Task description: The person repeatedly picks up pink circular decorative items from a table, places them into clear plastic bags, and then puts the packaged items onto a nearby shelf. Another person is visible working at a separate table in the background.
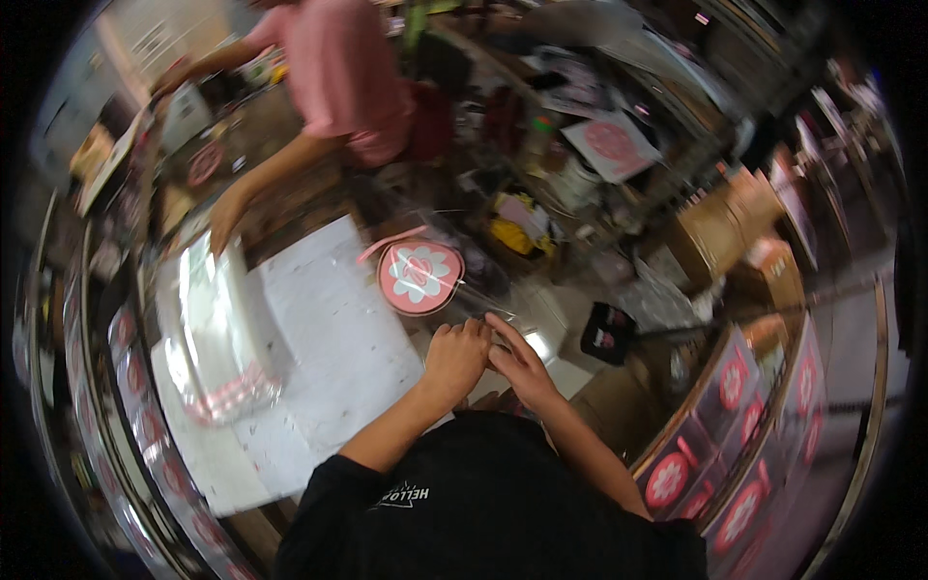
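A round pink piece with a white flower pattern and a pink strap (420, 276) lies inside a clear plastic bag (480, 302). The bag hangs out in front of my body, just past the right edge of the white table. My left hand (456, 360) is closed with its fingers curled at the near edge of the bag. Right beside it, my right hand (518, 367) pinches the same edge, with its fingers meeting those of the left. The fingertips partly hide the bag's edge.
A stack of clear plastic bags (217, 333) lies on the white table (333, 338) at my left. Across it, a person in a pink shirt (343, 77) reaches a hand to the stack. Boxes of bagged flower pieces (677, 474) stand at right; cardboard cartons (725, 222) lie beyond.
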